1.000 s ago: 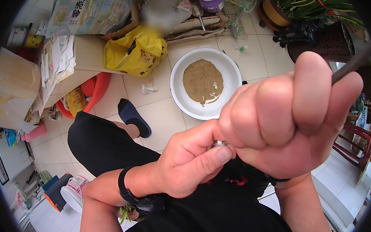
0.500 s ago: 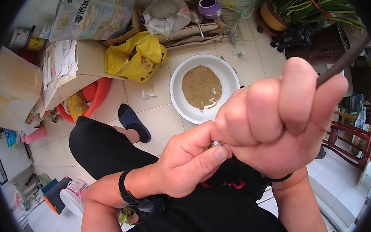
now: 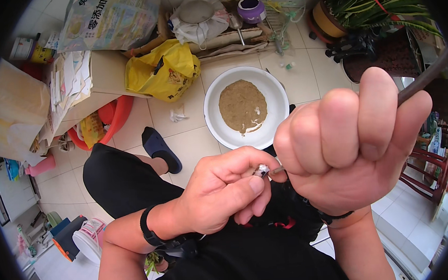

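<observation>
My left hand (image 3: 229, 188) pinches a small piece, silvery-white with a dark part (image 3: 261, 170), between thumb and forefinger. Close beside it, my right hand (image 3: 349, 132) is closed in a fist around a dark, thin rod (image 3: 425, 79), which sticks out at the upper right. A short, thin metallic end (image 3: 277, 170) shows between the two hands. Whether it belongs to the rod is hidden by my fingers. Beyond my hands, a white basin (image 3: 213, 112) stands on the floor with a brown, grainy mass (image 3: 242, 105) in it.
Left of the basin lie a yellow plastic bag (image 3: 163, 72) and a scrap of white tissue (image 3: 178, 115). A cardboard box (image 3: 102, 78) and a red tub (image 3: 122, 115) stand farther left. At the back are a purple pot (image 3: 252, 10) and a potted plant (image 3: 329, 20).
My right fist has shifted slightly to the right, away from my left hand. A gap has opened between them, showing the small piece and the thin metallic end.
</observation>
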Action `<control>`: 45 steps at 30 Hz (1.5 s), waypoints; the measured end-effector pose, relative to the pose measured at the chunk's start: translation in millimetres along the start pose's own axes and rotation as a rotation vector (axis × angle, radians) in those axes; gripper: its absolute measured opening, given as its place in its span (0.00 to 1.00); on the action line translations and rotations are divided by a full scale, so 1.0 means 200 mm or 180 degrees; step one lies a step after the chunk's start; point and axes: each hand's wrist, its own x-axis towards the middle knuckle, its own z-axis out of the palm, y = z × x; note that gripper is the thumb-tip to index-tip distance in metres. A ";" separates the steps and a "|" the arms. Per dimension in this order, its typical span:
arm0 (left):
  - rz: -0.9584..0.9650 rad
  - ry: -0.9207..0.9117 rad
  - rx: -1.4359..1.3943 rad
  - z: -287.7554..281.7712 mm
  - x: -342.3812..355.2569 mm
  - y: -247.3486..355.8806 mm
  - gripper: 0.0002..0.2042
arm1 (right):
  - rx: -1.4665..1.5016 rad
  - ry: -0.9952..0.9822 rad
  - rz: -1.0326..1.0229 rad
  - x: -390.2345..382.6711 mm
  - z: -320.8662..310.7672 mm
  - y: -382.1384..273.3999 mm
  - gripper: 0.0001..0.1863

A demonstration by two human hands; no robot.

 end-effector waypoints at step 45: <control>0.0181 0.0336 0.0009 0.01 0.01 -0.04 0.14 | 0.0524 0.0228 -0.0647 0.01 0.04 0.11 0.27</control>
